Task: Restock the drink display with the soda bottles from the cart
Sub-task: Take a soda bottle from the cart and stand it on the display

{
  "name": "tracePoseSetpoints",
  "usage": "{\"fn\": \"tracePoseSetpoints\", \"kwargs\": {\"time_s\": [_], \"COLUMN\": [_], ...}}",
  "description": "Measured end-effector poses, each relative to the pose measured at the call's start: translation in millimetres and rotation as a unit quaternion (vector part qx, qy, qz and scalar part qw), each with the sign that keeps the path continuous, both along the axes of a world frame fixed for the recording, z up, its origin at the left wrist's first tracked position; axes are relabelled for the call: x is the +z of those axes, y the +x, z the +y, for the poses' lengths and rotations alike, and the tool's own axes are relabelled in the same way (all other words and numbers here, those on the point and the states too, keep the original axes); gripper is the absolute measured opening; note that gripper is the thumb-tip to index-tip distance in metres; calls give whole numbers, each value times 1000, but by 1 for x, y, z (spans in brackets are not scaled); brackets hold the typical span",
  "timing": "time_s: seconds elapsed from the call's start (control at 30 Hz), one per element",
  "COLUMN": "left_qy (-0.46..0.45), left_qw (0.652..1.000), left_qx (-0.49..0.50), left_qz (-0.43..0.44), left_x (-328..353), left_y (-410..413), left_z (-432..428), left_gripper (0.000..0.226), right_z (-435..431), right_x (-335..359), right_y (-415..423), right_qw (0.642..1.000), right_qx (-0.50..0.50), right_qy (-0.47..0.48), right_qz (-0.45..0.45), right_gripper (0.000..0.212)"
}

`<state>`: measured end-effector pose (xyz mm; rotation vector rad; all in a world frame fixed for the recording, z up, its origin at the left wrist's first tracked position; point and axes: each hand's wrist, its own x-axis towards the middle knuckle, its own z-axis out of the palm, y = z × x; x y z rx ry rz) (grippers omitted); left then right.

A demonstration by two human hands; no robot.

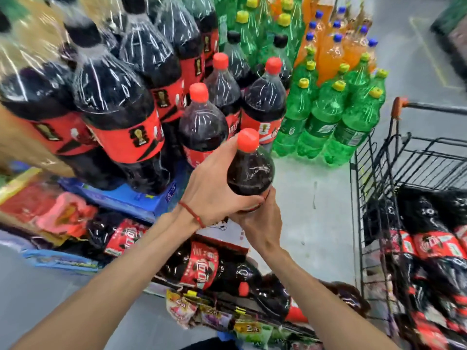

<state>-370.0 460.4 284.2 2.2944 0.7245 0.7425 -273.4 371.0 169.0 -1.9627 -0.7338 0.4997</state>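
- The left hand (pixel 217 188), with a red string bracelet (pixel 193 214) on its wrist, curls round the left side of a cola bottle (pixel 250 170) at its shoulder, with the thumb reaching up toward the red cap.
- The right hand (pixel 261 223) grips the same bottle lower down from the near side. Its fingers wrap the body where the label sits, so most of the label is hidden.
- The held bottle is roughly upright, off any surface, just in front of three red-capped cola bottles (pixel 202 122) standing at the near edge of the drink display.
- Left of those stand shrink-wrapped packs of black-capped cola (pixel 118 114) with red labels, resting on a blue board (pixel 121 198).
- Behind and to the right, green soda bottles (pixel 326 117) with yellow caps stand on the floor, with orange soda bottles (pixel 331 56) with blue caps beyond them.
- The wire cart (pixel 374 173) stands at the right, well apart from the held bottle, and more cola bottles (pixel 434 248) lie on their sides inside it.
- Below the arms, a lower shelf holds further cola bottles (pixel 202 269) lying down and snack packets (pixel 182 309) along its front edge.
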Motion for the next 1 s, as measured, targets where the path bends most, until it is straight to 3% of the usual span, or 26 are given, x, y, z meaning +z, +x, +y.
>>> {"fn": "tracePoseSetpoints", "kwargs": {"time_s": [0.27, 0.57, 1.0], "left_qy": [14, 40, 58], "left_qw": [996, 988, 994], "left_qx": [-61, -95, -61], "left_qz": [65, 118, 67], "left_x": [10, 16, 2], "left_y": [28, 47, 40], "left_z": [48, 72, 64], "left_gripper": [126, 135, 121], "right_z": [30, 44, 56], "right_x": [-7, -16, -12], "right_y": [8, 29, 26], "right_qw": [999, 999, 999], "right_qx": [-46, 4, -23], "right_qy": [-16, -36, -34], "right_qz": [-7, -34, 6], "right_gripper": [98, 111, 102]}}
